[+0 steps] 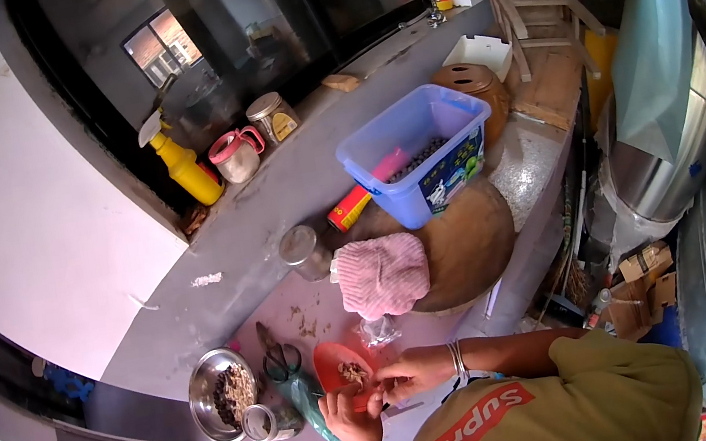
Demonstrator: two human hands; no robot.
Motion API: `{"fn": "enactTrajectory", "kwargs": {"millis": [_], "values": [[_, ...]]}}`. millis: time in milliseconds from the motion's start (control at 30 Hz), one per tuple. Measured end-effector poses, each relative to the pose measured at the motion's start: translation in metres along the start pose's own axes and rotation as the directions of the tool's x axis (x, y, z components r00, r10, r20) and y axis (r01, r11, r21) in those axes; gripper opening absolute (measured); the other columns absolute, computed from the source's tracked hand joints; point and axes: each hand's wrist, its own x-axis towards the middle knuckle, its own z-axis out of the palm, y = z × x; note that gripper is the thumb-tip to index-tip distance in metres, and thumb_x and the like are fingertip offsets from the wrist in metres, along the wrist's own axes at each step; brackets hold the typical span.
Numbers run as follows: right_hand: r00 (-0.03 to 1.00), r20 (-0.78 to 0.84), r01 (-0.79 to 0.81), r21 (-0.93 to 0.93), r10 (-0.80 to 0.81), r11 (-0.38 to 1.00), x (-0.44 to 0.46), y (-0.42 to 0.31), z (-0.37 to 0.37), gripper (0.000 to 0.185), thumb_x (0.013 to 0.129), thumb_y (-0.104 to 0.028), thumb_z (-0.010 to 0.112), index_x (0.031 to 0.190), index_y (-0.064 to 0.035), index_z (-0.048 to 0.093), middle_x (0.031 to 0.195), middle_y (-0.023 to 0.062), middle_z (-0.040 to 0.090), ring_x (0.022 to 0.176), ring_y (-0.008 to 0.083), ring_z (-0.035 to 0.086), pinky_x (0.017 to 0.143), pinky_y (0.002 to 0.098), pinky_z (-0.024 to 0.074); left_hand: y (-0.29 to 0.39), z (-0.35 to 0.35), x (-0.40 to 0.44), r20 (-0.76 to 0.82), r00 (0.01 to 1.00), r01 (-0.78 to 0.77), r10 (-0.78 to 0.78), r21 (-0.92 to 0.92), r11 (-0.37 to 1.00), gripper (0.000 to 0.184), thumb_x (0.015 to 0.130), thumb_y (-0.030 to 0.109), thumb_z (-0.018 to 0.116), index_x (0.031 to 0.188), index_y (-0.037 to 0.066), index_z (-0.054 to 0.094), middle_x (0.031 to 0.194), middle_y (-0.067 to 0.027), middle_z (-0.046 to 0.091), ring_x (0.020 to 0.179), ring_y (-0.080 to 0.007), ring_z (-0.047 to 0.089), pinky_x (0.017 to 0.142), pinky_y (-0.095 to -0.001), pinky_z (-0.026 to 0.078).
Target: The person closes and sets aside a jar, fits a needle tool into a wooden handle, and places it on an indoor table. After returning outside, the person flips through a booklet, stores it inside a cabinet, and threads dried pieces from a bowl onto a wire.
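Observation:
My left hand (353, 419), with a beaded bracelet at the wrist, is closed at the near edge of a red plastic bowl (330, 358). My right hand (414, 372), wearing silver bangles, meets it there with fingers pinched together. Whatever small thing they hold is hidden by the fingers. Pale broken pieces (353, 373) lie inside the red bowl. To the left, a steel bowl (199, 391) holds dark and pale bits. Between the bowls are a glass jar (260, 423), dark-handled scissors (281, 361) and a green plastic bag (309, 407).
Beyond the hands, a pink ribbed cloth (383, 274) sits beside a round wooden board (475, 243). On the board, a blue plastic tub (414, 143) contains dark round things. A lidded jar (304, 252) stands near the wall. A yellow spray bottle (185, 168) is on the window ledge.

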Motion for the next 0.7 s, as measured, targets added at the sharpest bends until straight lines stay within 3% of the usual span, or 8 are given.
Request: {"fn": "enactTrajectory", "kwargs": {"millis": [100, 167, 233, 267, 300, 400, 533, 700], "values": [[0.997, 0.057, -0.046, -0.004, 0.046, 0.999, -0.002, -0.017, -0.006, 0.034, 0.078, -0.021, 0.06, 0.108, -0.006, 0.05, 0.077, 0.0089, 0.061, 0.066, 0.0222, 0.059, 0.059, 0.0317, 0.0461, 0.0, 0.002, 0.003, 0.041, 0.999, 0.033, -0.031, -0.035, 0.999, 0.035, 0.074, 0.042, 0.06, 0.073, 0.007, 0.056, 0.069, -0.0081, 0.055, 0.065, -0.0292, 0.048, 0.06, -0.0373, 0.04], [0.999, -0.014, -0.054, -0.181, 0.052, 0.982, -0.001, -0.013, -0.002, 0.036, 0.075, -0.022, 0.062, 0.105, -0.0063, 0.052, 0.076, 0.0096, 0.06, 0.064, 0.0235, 0.058, 0.057, 0.0325, 0.0456, -0.001, 0.004, 0.002, 0.07, 0.997, 0.039, -0.034, -0.075, 0.996, 0.033, 0.075, 0.038, 0.06, 0.071, 0.006, 0.056, 0.067, -0.0089, 0.054, 0.063, -0.0297, 0.048, 0.059, -0.0369, 0.04], [0.998, -0.043, -0.049, -0.183, 0.042, 0.982, -0.001, -0.011, -0.005, 0.034, 0.073, -0.018, 0.062, 0.103, -0.0055, 0.052, 0.076, 0.0097, 0.058, 0.064, 0.0232, 0.058, 0.058, 0.033, 0.0451, -0.004, 0.01, -0.005, 0.081, 0.978, 0.21, -0.194, -0.348, 0.914, 0.032, 0.079, 0.034, 0.058, 0.067, 0.004, 0.054, 0.062, -0.01, 0.052, 0.056, -0.0253, 0.047, 0.054, -0.0329, 0.038], [0.997, -0.077, -0.017, -0.14, 0.007, 0.99, -0.001, -0.014, -0.009, 0.033, 0.073, -0.017, 0.063, 0.102, -0.0051, 0.052, 0.076, 0.0097, 0.058, 0.065, 0.023, 0.058, 0.058, 0.0329, 0.045, -0.012, 0.018, -0.016, 0.183, 0.92, 0.39, -0.346, -0.518, 0.762, 0.036, 0.085, 0.033, 0.051, 0.066, 0.002, 0.052, 0.061, -0.0068, 0.052, 0.053, -0.0163, 0.046, 0.05, -0.0269, 0.036], [0.993, -0.111, 0.017, -0.098, -0.027, 0.995, 0.0, -0.015, -0.011, 0.032, 0.073, -0.016, 0.063, 0.101, -0.0047, 0.052, 0.077, 0.0098, 0.057, 0.067, 0.0227, 0.058, 0.059, 0.0328, 0.0449, -0.006, 0.017, -0.014, 0.185, 0.92, 0.39, -0.345, -0.515, 0.764, 0.036, 0.085, 0.033, 0.051, 0.066, 0.002, 0.052, 0.061, -0.0068, 0.052, 0.053, -0.0163, 0.046, 0.05, -0.0269, 0.036], [0.977, -0.202, 0.064, -0.053, -0.074, 0.997, 0.004, -0.016, -0.003, 0.035, 0.07, -0.019, 0.068, 0.098, -0.0047, 0.053, 0.077, 0.0083, 0.055, 0.067, 0.0225, 0.056, 0.059, 0.0322, 0.0444, 0.01, 0.014, -0.01, 0.497, 0.681, 0.651, -0.538, -0.747, 0.135, 0.043, 0.091, 0.036, 0.039, 0.068, 0.003, 0.052, 0.062, 0.0003, 0.052, 0.054, -0.008, 0.044, 0.049, -0.0219, 0.034], [0.956, -0.262, 0.115, -0.086, -0.134, 0.99, 0.009, -0.026, -0.007, 0.041, 0.067, -0.024, 0.071, 0.1, -0.0054, 0.053, 0.078, 0.0074, 0.053, 0.07, 0.0216, 0.055, 0.062, 0.0311, 0.0442, 0.026, 0.023, -0.003, 0.633, 0.614, 0.582, -0.47, -0.766, -0.272, 0.044, 0.092, 0.043, 0.03, 0.09, 0.003, 0.05, 0.081, -0.0055, 0.054, 0.074, -0.0141, 0.052, 0.062, -0.023, 0.04], [0.915, -0.334, 0.176, -0.176, -0.227, 0.969, 0.009, -0.019, -0.001, 0.055, 0.069, -0.024, 0.07, 0.113, -0.0029, 0.047, 0.087, 0.0119, 0.055, 0.077, 0.0248, 0.056, 0.066, 0.032, 0.0447, 0.035, 0.026, 0.004, 0.54, 0.722, 0.576, -0.432, -0.815, -0.056, 0.053, 0.091, 0.047, 0.026, 0.096, -0.001, 0.046, 0.081, -0.0058, 0.054, 0.071, -0.0128, 0.05, 0.062, -0.0235, 0.039]]}}
